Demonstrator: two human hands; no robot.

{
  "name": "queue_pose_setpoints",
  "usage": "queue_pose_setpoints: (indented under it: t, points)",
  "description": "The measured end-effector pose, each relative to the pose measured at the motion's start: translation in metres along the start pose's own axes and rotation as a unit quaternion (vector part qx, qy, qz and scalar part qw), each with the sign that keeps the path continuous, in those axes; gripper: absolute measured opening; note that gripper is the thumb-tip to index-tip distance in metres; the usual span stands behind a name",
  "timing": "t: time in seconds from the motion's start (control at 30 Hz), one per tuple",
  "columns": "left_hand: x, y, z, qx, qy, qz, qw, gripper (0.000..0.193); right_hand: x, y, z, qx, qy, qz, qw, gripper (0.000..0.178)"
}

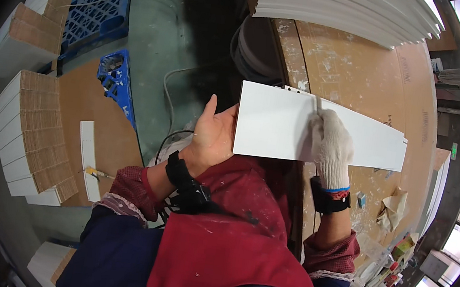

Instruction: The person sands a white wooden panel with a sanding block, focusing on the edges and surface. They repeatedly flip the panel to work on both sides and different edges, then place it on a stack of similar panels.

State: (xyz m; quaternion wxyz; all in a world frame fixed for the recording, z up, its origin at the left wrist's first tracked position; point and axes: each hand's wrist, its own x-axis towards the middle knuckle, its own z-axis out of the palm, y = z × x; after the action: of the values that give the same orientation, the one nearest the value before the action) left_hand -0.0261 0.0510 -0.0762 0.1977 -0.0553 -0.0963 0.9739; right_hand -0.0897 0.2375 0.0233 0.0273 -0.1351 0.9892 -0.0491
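Observation:
A long white board [273, 123] lies across the front of me, its right part over the workbench and its left end past the bench edge. Bare and palm up, my left hand [212, 136] is at that left end. Its thumb stands out and away from the board, while most of the fingers are hidden under the board. My right hand [332, 142], in a white knitted glove, is closed on top of the board near its middle. A thin, narrow strip pokes out beyond its fingertips at the board's far edge; what it belongs to is hidden.
A brown-covered workbench [357, 61] carries a stack of white panels [340, 10] at the far end. Crumpled paper [392, 210] and bottles [393, 275] lie at right. On the left are stacked boards [40, 130], a blue pallet [100, 4], a blue crate [119, 82] and a brush [99, 173].

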Motion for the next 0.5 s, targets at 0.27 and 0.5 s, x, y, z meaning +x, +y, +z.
queue_pose_setpoints:
  t: [0.27, 0.5]
  points:
    - [0.003, 0.001, 0.004, 0.056, 0.030, -0.002, 0.998, 0.074, -0.053, -0.060, 0.004, 0.156, -0.163, -0.286, 0.931, 0.013]
    - [0.000, 0.026, 0.007, 0.396, 0.142, 0.100, 0.902, 0.049, -0.040, 0.037, -0.011, 0.132, -0.062, -0.018, 0.989, 0.016]
